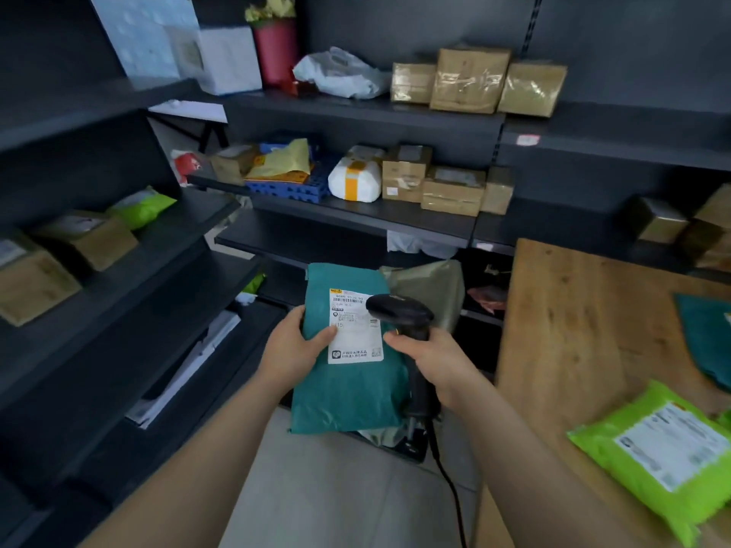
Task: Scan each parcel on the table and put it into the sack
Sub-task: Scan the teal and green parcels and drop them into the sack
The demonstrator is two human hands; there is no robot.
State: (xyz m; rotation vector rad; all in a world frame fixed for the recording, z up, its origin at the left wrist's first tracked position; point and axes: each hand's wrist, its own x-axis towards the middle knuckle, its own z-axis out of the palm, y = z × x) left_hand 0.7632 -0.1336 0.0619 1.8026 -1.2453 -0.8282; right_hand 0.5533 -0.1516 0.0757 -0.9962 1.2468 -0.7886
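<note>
My left hand (294, 346) grips a teal parcel (344, 389) by its left edge, thumb on the white shipping label (354, 330). My right hand (439, 361) holds a black corded barcode scanner (399, 310) by its handle, its head over the label's right side. Behind the parcel stands a grey-green sack (431, 286), its mouth partly hidden. On the wooden table (573, 330) to the right lie a lime-green parcel (656, 452) and another teal parcel (708, 334) at the frame's edge.
Dark shelving (356, 215) runs across the back and left, loaded with cardboard boxes (451, 191), a white bag (356, 179) and a blue crate (292, 187). The scanner cable (447, 484) hangs down toward the tiled floor (336, 488) between the shelves and table.
</note>
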